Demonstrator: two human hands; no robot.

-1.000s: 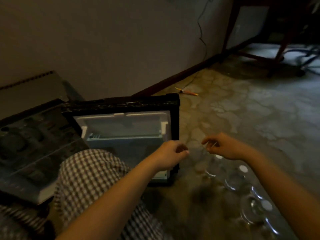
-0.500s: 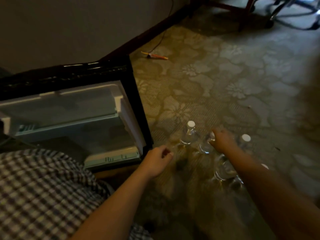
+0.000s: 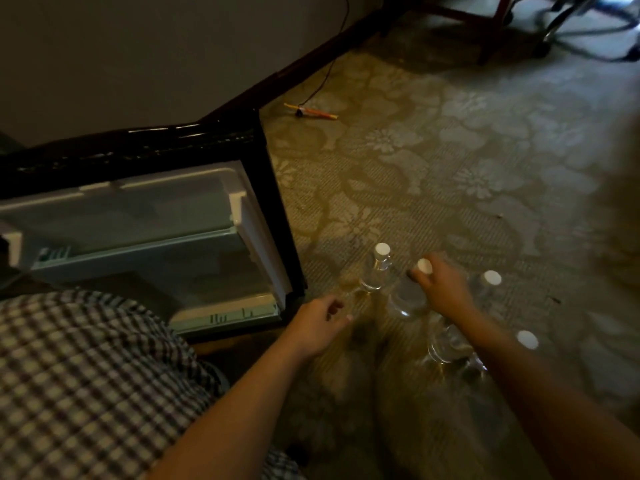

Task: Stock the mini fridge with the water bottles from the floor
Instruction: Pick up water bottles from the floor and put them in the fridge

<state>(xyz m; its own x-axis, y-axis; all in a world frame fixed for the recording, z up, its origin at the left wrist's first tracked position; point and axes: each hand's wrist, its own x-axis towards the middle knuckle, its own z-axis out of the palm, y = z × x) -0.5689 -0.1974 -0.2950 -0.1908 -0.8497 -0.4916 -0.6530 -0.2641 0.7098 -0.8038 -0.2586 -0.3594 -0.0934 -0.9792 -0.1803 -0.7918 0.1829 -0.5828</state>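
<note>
Head view, nearest first: a checked trouser leg fills my lower left, so I read the person as crouched low, which keeps both the floor stock and the fridge opening within easy reach. Just beyond it the left hand hovers over the carpet, fingers loosely curled round nothing. I judge it is kept free to take a second bottle or steady the door.

The right hand is the working one. Its fingers close round the neck of a water bottle, right under the white cap, the narrowest and surest place to lift from above. That bottle is on the carpet, not yet lifted as far as I can tell, in a tight cluster with the other bottles: one to its left, more to its right and under the forearm.

The cluster sits just beside the mini fridge, which stands open with its pale lining toward me. I can see no bottle inside, so I count the stocking as barely begun. Farther off lie an orange-and-yellow stick by a trailing cable, then the wall and dark furniture legs.
</note>
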